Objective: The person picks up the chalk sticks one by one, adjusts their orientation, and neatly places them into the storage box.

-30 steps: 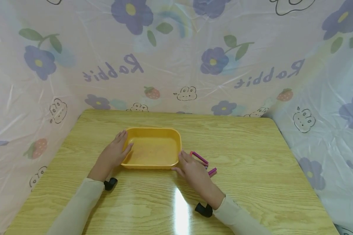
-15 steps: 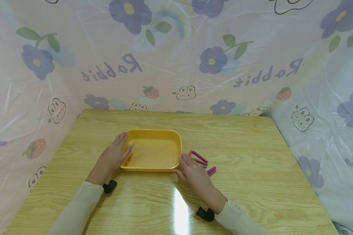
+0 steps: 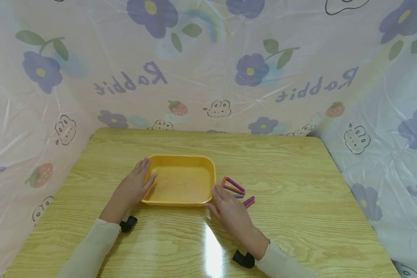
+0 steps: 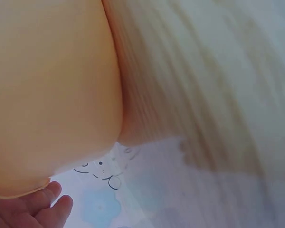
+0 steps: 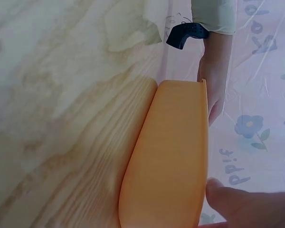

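Note:
A shallow yellow plastic tray [image 3: 180, 181] with rounded corners sits on the wooden table, nothing inside it. My left hand [image 3: 133, 185] holds its left side, thumb over the rim and the other fingers along the outside. At the front right corner my right hand [image 3: 231, 210] grips the rim, its thumb by the front edge. In the right wrist view the right thumb [image 5: 223, 197] presses against the rim of the tray [image 5: 166, 152]. The left wrist view shows the tray's outer wall [image 4: 52, 85] close up, with fingertips [image 4: 59, 211] by the rim at lower left.
Just right of the right hand lie several thin coloured sticks [image 3: 235, 184], purple, red, brown and lavender. A patterned sheet [image 3: 201, 85] walls the table's back and sides. Each wrist wears a black mount [image 3: 244, 259].
Both hands have drawn the tray a short way toward the person. More of the coloured sticks now shows beside the right hand. The head view has shifted slightly.

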Demonstrator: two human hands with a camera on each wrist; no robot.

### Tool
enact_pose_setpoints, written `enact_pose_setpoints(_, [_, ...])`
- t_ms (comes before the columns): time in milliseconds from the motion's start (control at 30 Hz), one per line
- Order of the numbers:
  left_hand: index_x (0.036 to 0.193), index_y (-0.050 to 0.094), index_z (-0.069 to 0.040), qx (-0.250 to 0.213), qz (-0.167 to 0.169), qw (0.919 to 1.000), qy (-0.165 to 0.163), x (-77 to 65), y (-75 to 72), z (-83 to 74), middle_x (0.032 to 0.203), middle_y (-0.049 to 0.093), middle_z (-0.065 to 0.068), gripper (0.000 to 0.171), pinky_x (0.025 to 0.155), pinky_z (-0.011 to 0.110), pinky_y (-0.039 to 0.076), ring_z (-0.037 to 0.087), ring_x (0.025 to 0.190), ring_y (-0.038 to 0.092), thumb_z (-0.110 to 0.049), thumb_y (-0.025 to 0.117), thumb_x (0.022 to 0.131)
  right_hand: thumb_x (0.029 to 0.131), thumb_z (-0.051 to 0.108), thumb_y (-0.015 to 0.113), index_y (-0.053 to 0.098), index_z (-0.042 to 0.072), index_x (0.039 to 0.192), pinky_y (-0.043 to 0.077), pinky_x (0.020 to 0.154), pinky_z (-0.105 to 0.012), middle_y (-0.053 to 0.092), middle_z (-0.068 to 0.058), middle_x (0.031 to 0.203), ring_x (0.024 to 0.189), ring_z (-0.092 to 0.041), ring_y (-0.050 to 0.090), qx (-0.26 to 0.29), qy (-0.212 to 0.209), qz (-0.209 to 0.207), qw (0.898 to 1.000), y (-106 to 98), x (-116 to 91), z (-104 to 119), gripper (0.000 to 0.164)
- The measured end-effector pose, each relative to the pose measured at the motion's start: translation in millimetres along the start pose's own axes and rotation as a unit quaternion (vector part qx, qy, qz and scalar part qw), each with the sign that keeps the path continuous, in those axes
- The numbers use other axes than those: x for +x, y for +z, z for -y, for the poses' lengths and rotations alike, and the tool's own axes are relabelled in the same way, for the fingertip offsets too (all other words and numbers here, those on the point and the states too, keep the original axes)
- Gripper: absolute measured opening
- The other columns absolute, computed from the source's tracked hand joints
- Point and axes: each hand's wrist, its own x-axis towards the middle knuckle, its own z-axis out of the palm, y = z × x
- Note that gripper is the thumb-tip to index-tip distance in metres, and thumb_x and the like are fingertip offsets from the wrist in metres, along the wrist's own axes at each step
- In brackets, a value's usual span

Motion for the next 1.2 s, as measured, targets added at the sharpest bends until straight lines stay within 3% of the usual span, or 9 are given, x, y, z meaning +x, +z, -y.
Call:
enact_pose_setpoints(367, [0.147, 0.013, 0.002, -0.004, 0.009, 0.9999, -0.006, -7.2, 1.4, -5.2, 0.153, 0.009, 0.016, 0.071, 0.106, 0.055, 0.02, 0.034, 0.139, 0.009, -0.044, 0.038, 0.099, 0.09, 0.04, 0.059, 0.06, -0.003, 0.12, 0.053, 0.078, -0.033, 0.056, -0.019, 0.125, 0.108, -0.031, 0.058, -0.01, 0.011, 0.021, 1.0, -4.6, -9.9, 5.7, 0.052])
enact_pose_setpoints(600, [0.147, 0.014, 0.001, -0.001, 0.003, 1.0, -0.006, -12.1, 2.1, -6.6, 0.153, 0.01, 0.015, 0.076, 0.106, 0.054, 0.021, 0.034, 0.139, 0.011, -0.054, 0.031, 0.097, 0.09, 0.037, 0.061, 0.061, -0.003, 0.119, 0.054, 0.074, -0.033, 0.057, -0.019, 0.124, 0.104, -0.03, 0.06, -0.006, 0.009, 0.013, 1.0, -5.2, -13.2, 7.9, 0.05])
enact_pose_setpoints(867, [0.147, 0.019, 0.001, -0.017, -0.017, 0.9997, -0.01, -18.3, 4.0, -5.1, 0.153, 0.015, 0.016, 0.07, 0.106, 0.054, 0.021, 0.034, 0.139, 0.014, -0.046, 0.037, 0.099, 0.089, 0.04, 0.06, 0.06, -0.003, 0.12, 0.052, 0.081, -0.034, 0.056, -0.018, 0.126, 0.109, -0.03, 0.058, 0.008, 0.012, 0.02, 1.0, -6.8, -15.1, 9.4, 0.053])
enact_pose_setpoints(1200, [0.147, 0.016, 0.0, -0.016, -0.013, 0.9996, -0.017, -18.0, 4.9, -8.3, 0.153, 0.012, 0.014, 0.07, 0.106, 0.054, 0.021, 0.032, 0.139, 0.013, -0.045, 0.039, 0.098, 0.09, 0.04, 0.06, 0.058, -0.003, 0.123, 0.05, 0.086, -0.036, 0.054, -0.019, 0.128, 0.113, -0.029, 0.055, 0.017, 0.024, 0.037, 0.999, -10.2, -17.9, 9.9, 0.054])
